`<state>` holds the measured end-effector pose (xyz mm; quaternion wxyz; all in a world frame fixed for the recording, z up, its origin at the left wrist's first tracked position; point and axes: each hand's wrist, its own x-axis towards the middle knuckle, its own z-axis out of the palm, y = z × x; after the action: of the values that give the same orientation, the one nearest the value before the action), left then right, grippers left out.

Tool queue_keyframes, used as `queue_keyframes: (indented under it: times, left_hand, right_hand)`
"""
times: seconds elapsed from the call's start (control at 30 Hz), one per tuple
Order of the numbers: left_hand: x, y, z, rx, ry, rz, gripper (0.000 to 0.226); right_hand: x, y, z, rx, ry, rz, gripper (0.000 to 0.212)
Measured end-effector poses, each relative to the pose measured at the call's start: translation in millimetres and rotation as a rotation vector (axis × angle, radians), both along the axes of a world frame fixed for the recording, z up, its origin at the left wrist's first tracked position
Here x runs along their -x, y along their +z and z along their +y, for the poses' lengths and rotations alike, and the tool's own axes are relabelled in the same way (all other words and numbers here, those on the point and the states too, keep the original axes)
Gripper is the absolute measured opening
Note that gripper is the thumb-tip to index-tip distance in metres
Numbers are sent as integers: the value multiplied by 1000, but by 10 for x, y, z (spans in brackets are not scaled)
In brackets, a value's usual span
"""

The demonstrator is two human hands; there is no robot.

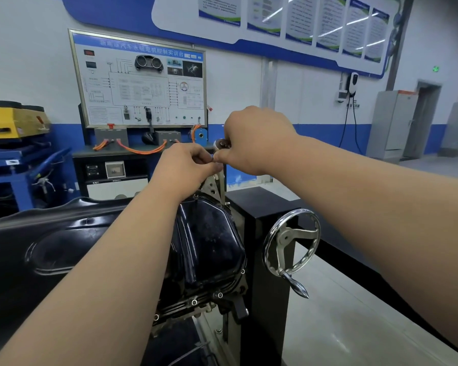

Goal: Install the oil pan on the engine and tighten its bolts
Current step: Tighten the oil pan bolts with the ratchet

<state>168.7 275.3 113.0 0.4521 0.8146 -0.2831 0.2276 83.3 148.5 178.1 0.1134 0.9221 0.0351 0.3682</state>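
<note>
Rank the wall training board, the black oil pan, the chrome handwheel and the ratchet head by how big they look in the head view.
1. Wall training board, though farthest away.
2. Black oil pan, partly behind the left arm.
3. Chrome handwheel.
4. Ratchet head, mostly hidden in the right hand.

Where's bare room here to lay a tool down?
Free: the black post top, between oil pan and handwheel; the black tray left of the pan. Crowded: the pan's far end, where left hand and right hand grip the ratchet.
</note>
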Motion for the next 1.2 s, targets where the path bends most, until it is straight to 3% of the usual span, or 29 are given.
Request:
queue_keyframes:
  times: [0.2,0.33,0.47,0.63,0.83,1.07,1.2]
  left_hand:
    - [-5,-8,2,-26,23,-51,20]
    - [83,3,-68,-89,80,-149,13]
    - [351,10,-188,-3,51,-216,2]
    - [773,-363,-344,-116,6,-156,4]
    - [1081,-440,-462,-219,-69,-180,2]
    - [1225,-618,-492,-319,-103,-159,6]
    - [1217,-720,-489,-342,-92,-140,23]
  right_hand:
    - [-16,-54,-13,-68,11,25,39]
    - [27,-22,-68,81,2,81,25]
    - [253,157,-258,99,70,40,31]
    - [689,-107,-461,103,77,139,44]
    - [1012,-305,-576,29,60,159,41]
    - [1102,-606,-642,10,41,167,41]
    - [1048,-784,-642,-12,44,174,35]
